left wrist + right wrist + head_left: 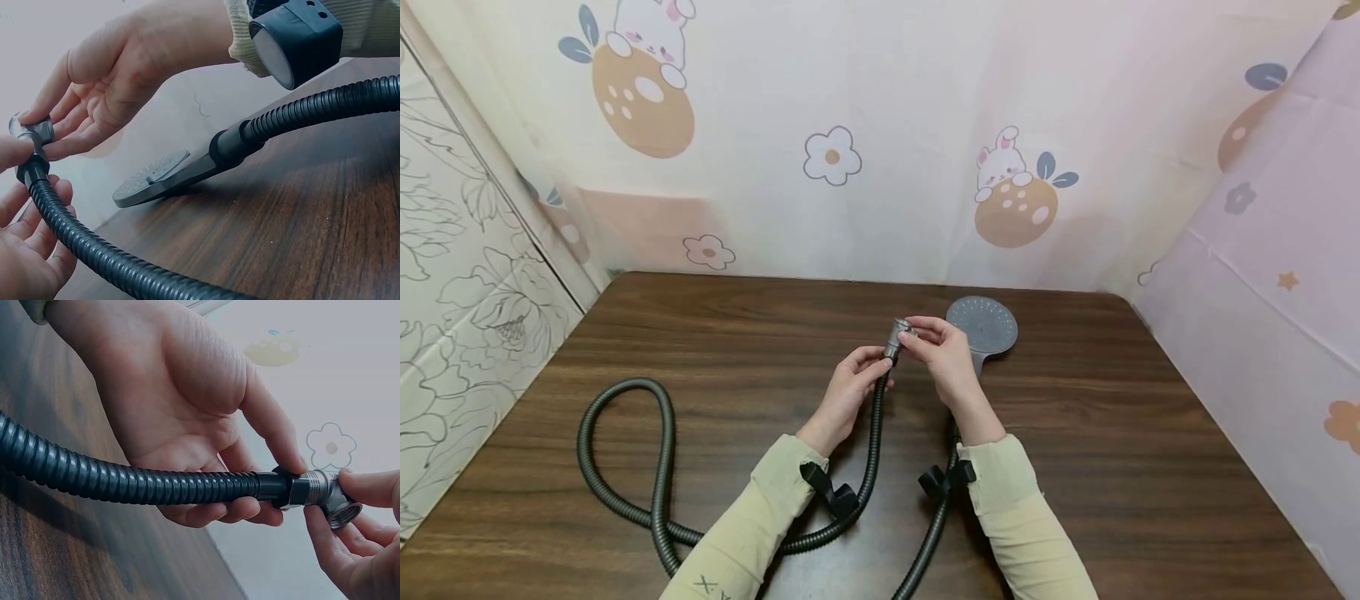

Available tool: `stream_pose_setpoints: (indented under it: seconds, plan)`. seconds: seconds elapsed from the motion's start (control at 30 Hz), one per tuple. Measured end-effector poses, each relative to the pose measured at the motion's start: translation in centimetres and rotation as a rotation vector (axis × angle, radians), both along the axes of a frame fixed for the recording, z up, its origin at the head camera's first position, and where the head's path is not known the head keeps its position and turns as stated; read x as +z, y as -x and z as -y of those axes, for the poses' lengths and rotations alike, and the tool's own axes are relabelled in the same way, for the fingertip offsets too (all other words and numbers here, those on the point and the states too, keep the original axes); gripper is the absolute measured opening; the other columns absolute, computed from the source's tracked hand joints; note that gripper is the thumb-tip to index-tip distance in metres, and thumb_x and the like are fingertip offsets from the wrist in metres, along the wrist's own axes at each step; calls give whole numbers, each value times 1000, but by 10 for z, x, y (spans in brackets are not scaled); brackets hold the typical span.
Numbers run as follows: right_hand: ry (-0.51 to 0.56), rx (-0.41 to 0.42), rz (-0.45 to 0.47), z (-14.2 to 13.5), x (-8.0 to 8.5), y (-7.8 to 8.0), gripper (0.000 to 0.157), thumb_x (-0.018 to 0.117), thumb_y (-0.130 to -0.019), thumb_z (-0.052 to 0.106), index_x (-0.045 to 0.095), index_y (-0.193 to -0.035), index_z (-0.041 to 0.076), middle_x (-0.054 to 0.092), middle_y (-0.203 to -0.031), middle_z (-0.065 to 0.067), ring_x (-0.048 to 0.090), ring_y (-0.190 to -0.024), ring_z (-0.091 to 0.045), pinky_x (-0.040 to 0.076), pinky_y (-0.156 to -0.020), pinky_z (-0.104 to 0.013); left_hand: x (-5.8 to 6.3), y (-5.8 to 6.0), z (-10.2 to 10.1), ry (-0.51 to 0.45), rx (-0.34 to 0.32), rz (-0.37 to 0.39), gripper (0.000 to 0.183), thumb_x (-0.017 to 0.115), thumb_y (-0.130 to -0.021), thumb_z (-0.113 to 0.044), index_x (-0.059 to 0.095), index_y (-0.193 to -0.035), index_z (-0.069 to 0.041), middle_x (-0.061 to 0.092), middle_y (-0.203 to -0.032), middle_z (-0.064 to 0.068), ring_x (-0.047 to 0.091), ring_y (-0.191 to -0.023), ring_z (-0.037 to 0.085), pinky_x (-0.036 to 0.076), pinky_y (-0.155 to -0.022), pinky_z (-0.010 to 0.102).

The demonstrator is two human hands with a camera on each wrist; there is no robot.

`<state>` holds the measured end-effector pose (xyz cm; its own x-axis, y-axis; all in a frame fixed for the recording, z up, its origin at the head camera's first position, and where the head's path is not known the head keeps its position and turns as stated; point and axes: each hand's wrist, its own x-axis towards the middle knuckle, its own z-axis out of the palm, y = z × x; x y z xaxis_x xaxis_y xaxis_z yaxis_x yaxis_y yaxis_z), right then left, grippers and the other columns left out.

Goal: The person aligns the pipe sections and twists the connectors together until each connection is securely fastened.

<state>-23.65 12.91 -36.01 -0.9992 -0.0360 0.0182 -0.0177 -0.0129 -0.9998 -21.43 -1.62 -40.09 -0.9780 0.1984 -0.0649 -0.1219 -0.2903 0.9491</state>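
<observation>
My left hand holds the end of a black ribbed shower hose. Its thumb presses the dark nut, with fingers under the hose. With thumb and fingertips, my right hand pinches a small silver metal fitting that has a round side opening. Fitting and nut meet in line, and some bare thread shows between nut and fitting body. Behind the right hand a grey shower head lies on the table, its spray face up, and a hose joins its handle.
The hose lies in a loop on the left of the brown wooden table and passes under the left forearm. Another hose stretch runs beside the right forearm. Printed curtains hang behind and to the right.
</observation>
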Motion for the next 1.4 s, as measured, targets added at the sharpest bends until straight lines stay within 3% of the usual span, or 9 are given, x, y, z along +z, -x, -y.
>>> stream_pose_setpoints:
  seconds: [0.13, 0.27, 0.47, 0.77, 0.97, 1.1, 1.23, 1.4]
  plan:
    - [-9, 3, 3, 0, -1, -1, 34, 60, -85, 2, 53, -118, -6, 59, -101, -12, 62, -79, -6, 49, -84, -37, -11, 6, -1, 9, 5, 11, 29, 57, -89, -14, 53, -115, -1, 58, -91, 2, 58, -77, 18, 45, -71, 25]
    - [-15, 1, 6, 0, -1, -1, 36, 60, -85, 3, 52, -119, -6, 59, -103, -13, 62, -80, -7, 46, -88, -43, -1, 0, 1, 32, -25, 34, 32, 50, -93, -18, 53, -118, 2, 60, -91, -2, 57, -77, 15, 43, -73, 26]
    - [-18, -5, 4, 0, -1, -1, 35, 61, -85, 3, 53, -118, -6, 59, -99, -9, 62, -78, -7, 49, -84, -37, 11, -8, 3, 31, -43, 28, 33, 41, -96, -19, 56, -113, 6, 63, -90, -4, 57, -79, 18, 43, -76, 29]
    - [-32, -3, 8, 2, -2, -2, 37, 61, -85, 5, 53, -120, -5, 59, -103, -12, 62, -80, -7, 46, -88, -44, -13, 6, 1, 8, -29, 34, 30, 47, -94, -21, 56, -112, 2, 64, -96, 4, 57, -77, 18, 43, -74, 28]
    - [-29, -3, 9, 2, -2, -2, 37, 61, -85, 5, 52, -120, -6, 59, -103, -13, 62, -80, -8, 50, -84, -37, -14, 6, 0, 0, 3, 26, 27, 52, -92, -21, 56, -110, -1, 63, -103, 11, 58, -74, 15, 44, -72, 27]
    - [-27, 0, 11, 2, -2, -1, 38, 61, -85, 5, 51, -120, -6, 58, -104, -14, 62, -80, -8, 52, -79, -30, -14, 6, 0, 1, 10, 1, 26, 53, -90, -17, 54, -111, -1, 62, -97, 6, 58, -73, 14, 45, -70, 26]
    - [-23, -1, 11, 2, -3, -1, 37, 61, -85, 4, 52, -120, -6, 58, -103, -13, 62, -79, -8, 51, -82, -34, -15, 6, 0, 9, 11, 4, 28, 54, -90, -18, 54, -113, -1, 60, -91, -1, 58, -72, 13, 45, -69, 26]
    - [-17, -4, 5, 1, -4, -3, 34, 61, -85, 3, 54, -117, -5, 59, -99, -10, 62, -78, -8, 50, -83, -37, -16, 5, 0, 0, 2, 32, 32, 50, -92, -20, 57, -114, 2, 62, -96, 6, 59, -74, 14, 45, -73, 27]
